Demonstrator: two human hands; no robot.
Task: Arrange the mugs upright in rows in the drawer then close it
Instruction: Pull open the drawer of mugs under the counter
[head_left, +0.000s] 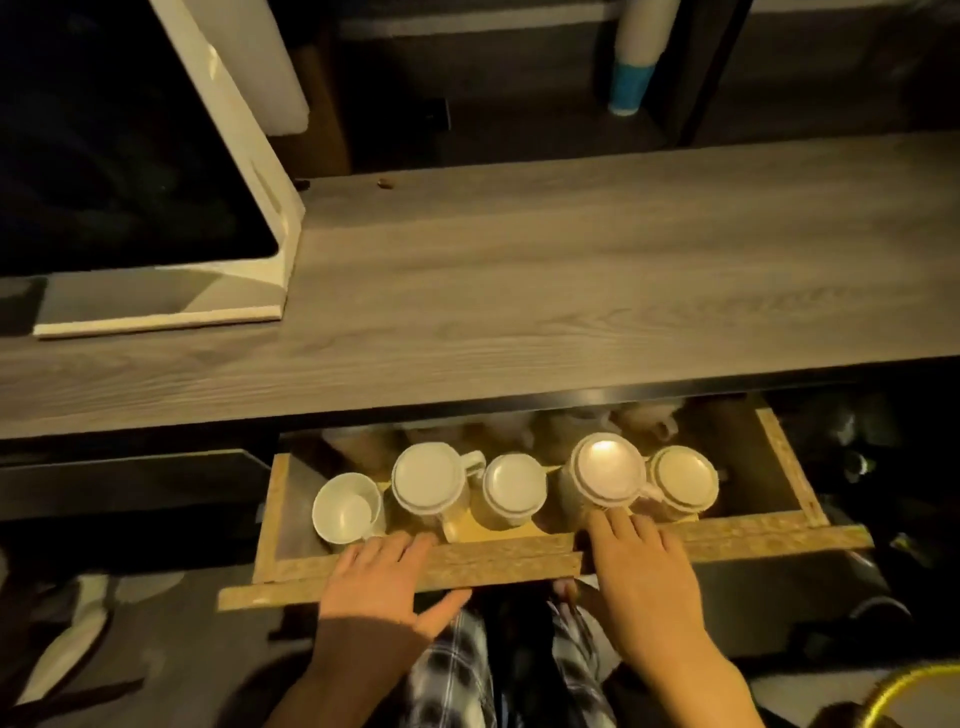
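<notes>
We found the drawer (519, 558), raw particleboard, pulled partly out beneath the grey wood-grain counter (519, 291) in the lower half of the frame, its long axis running left to right. Its front row held five white glazed mugs: four stood inverted (605, 470), flat bases up, and the leftmost mug (347, 506) showed its open mouth. Further mugs behind were too shadowed to count. The left hand (384, 582) and right hand (649, 566) lay flat on the front panel, fingers spread, gripping nothing.

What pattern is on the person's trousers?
A black-and-white check; the trousers show in the head view, at the bottom.
</notes>
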